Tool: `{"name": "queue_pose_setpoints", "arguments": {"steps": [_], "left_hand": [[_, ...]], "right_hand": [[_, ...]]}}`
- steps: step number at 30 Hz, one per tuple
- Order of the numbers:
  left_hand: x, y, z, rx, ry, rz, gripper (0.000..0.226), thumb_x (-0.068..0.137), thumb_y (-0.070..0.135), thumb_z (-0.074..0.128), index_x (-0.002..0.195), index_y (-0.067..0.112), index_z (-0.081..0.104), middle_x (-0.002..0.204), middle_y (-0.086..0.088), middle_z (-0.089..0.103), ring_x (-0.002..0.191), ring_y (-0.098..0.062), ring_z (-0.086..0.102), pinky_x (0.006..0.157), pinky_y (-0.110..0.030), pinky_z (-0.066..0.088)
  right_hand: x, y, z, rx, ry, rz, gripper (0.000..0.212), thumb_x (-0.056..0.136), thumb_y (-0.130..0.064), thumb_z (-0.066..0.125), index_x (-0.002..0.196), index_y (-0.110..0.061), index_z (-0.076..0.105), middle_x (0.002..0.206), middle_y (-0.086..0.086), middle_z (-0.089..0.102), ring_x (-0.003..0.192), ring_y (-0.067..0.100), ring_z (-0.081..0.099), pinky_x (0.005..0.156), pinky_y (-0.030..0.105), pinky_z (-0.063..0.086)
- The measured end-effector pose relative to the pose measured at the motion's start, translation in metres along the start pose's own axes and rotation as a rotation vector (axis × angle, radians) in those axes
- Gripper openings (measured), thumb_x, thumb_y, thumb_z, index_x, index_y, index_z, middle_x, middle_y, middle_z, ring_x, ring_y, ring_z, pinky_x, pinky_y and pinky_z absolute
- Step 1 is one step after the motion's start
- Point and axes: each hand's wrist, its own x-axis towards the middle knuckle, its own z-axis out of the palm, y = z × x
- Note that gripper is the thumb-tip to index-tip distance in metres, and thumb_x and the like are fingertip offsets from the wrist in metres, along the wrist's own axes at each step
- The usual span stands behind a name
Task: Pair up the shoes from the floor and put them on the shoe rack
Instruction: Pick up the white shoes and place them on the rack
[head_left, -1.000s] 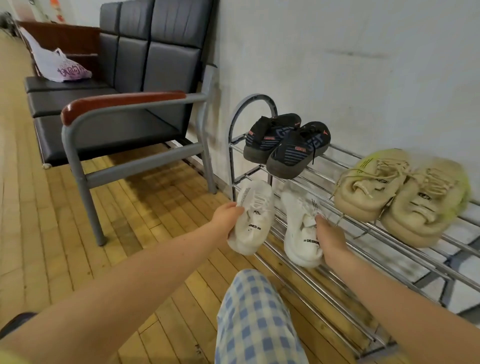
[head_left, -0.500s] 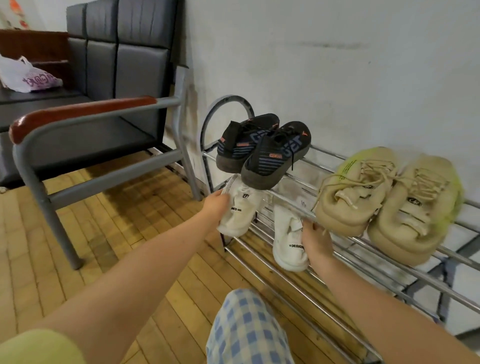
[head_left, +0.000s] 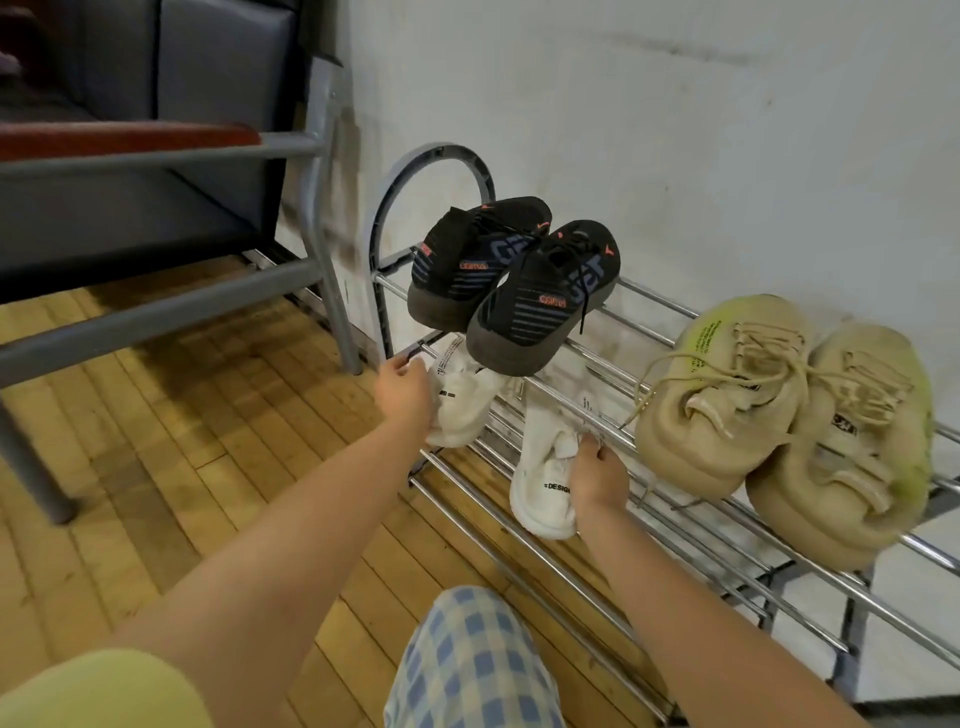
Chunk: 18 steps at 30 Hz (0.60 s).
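Note:
A chrome shoe rack (head_left: 675, 525) stands against the white wall. On its top shelf sit a pair of black sneakers (head_left: 540, 296) at the left and a pair of beige sneakers (head_left: 727, 410) at the right. My left hand (head_left: 404, 391) grips a white shoe (head_left: 465, 402) at its heel, and my right hand (head_left: 597, 470) grips the other white shoe (head_left: 543, 467) at its collar. Both white shoes point toes-in on the middle shelf, partly hidden under the top shelf's rails and the black pair.
A grey metal-framed bench (head_left: 156, 171) with dark cushions and a reddish armrest stands left of the rack on the wooden floor (head_left: 156, 467). My knee in blue checked cloth (head_left: 472, 660) is in front of the rack's lower shelf.
Both hands have pushed the white shoes farther in under the top shelf, onto the middle shelf. The view has moved closer to the rack.

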Motion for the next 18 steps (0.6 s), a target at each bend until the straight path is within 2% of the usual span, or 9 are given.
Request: {"name": "queue_pose_setpoints", "arguments": {"steps": [1, 3, 5, 6, 8, 10, 12, 14, 18], "left_hand": [[0.0, -0.004, -0.003, -0.047, 0.06, -0.025, 0.045, 0.089, 0.024, 0.05, 0.133, 0.012, 0.049, 0.127, -0.015, 0.057, 0.112, -0.035, 0.056, 0.094, -0.042, 0.049], [-0.009, -0.013, -0.01, -0.116, 0.069, -0.095, 0.05, 0.091, 0.035, 0.048, 0.137, 0.016, 0.043, 0.13, -0.007, 0.053, 0.115, -0.028, 0.053, 0.088, -0.037, 0.044], [-0.021, -0.026, -0.015, -0.277, -0.094, -0.233, 0.051, 0.091, 0.047, 0.046, 0.135, 0.02, 0.047, 0.129, -0.006, 0.057, 0.112, -0.027, 0.057, 0.086, -0.038, 0.048], [-0.029, -0.033, -0.018, -0.359, -0.202, -0.311, 0.053, 0.09, 0.053, 0.045, 0.132, 0.021, 0.05, 0.128, -0.007, 0.06, 0.111, -0.028, 0.059, 0.091, -0.042, 0.049], [-0.04, -0.047, -0.02, -0.476, -0.369, -0.414, 0.061, 0.087, 0.062, 0.044, 0.132, 0.021, 0.052, 0.13, -0.009, 0.059, 0.113, -0.03, 0.059, 0.102, -0.05, 0.041], [-0.046, -0.055, -0.018, -0.532, -0.479, -0.434, 0.063, 0.089, 0.063, 0.038, 0.13, 0.018, 0.054, 0.127, -0.014, 0.058, 0.094, -0.024, 0.063, 0.101, -0.052, 0.04], [-0.052, -0.052, -0.015, -0.538, -0.513, -0.447, 0.052, 0.094, 0.055, 0.034, 0.121, 0.017, 0.059, 0.112, -0.013, 0.062, 0.068, -0.021, 0.059, 0.085, -0.048, 0.047], [-0.057, -0.045, -0.01, -0.484, -0.51, -0.462, 0.038, 0.095, 0.046, 0.039, 0.106, 0.018, 0.063, 0.095, -0.008, 0.061, 0.069, -0.021, 0.054, 0.072, -0.04, 0.048], [-0.056, -0.041, -0.004, -0.273, -0.499, -0.419, 0.037, 0.096, 0.046, 0.035, 0.106, 0.019, 0.058, 0.088, -0.006, 0.055, 0.067, -0.017, 0.047, 0.076, -0.038, 0.048]], "right_hand": [[0.0, 0.0, -0.001, 0.004, -0.005, -0.003, 0.044, 0.099, -0.032, 0.038, 0.133, -0.01, 0.054, 0.134, 0.013, 0.056, 0.121, 0.032, 0.051, 0.09, 0.03, 0.036], [-0.003, -0.001, -0.002, 0.019, -0.012, -0.002, 0.044, 0.099, -0.032, 0.038, 0.133, -0.01, 0.054, 0.135, 0.012, 0.055, 0.122, 0.032, 0.05, 0.087, 0.028, 0.034], [-0.005, -0.002, -0.003, 0.032, -0.016, 0.008, 0.044, 0.098, -0.033, 0.038, 0.133, -0.011, 0.054, 0.135, 0.012, 0.056, 0.121, 0.032, 0.051, 0.091, 0.031, 0.037], [-0.007, -0.003, -0.003, 0.041, -0.017, 0.012, 0.045, 0.098, -0.034, 0.039, 0.133, -0.012, 0.054, 0.135, 0.011, 0.056, 0.121, 0.032, 0.051, 0.094, 0.033, 0.038], [-0.01, -0.005, -0.003, 0.054, -0.023, 0.019, 0.046, 0.096, -0.037, 0.039, 0.134, -0.014, 0.053, 0.135, 0.01, 0.056, 0.121, 0.033, 0.051, 0.1, 0.038, 0.041], [-0.013, -0.006, -0.003, 0.069, -0.036, 0.035, 0.047, 0.095, -0.039, 0.04, 0.134, -0.016, 0.053, 0.135, 0.01, 0.057, 0.12, 0.033, 0.052, 0.102, 0.044, 0.042], [-0.015, -0.008, -0.003, 0.07, -0.035, 0.043, 0.047, 0.095, -0.04, 0.041, 0.132, -0.014, 0.054, 0.133, 0.011, 0.058, 0.119, 0.034, 0.052, 0.102, 0.044, 0.041], [-0.017, -0.009, -0.005, 0.077, -0.032, 0.044, 0.046, 0.096, -0.038, 0.041, 0.131, -0.012, 0.055, 0.132, 0.012, 0.058, 0.119, 0.034, 0.052, 0.101, 0.041, 0.041], [-0.022, -0.011, -0.007, 0.055, -0.03, 0.042, 0.045, 0.098, -0.034, 0.039, 0.131, -0.007, 0.055, 0.131, 0.014, 0.059, 0.119, 0.034, 0.053, 0.097, 0.036, 0.041]]}}
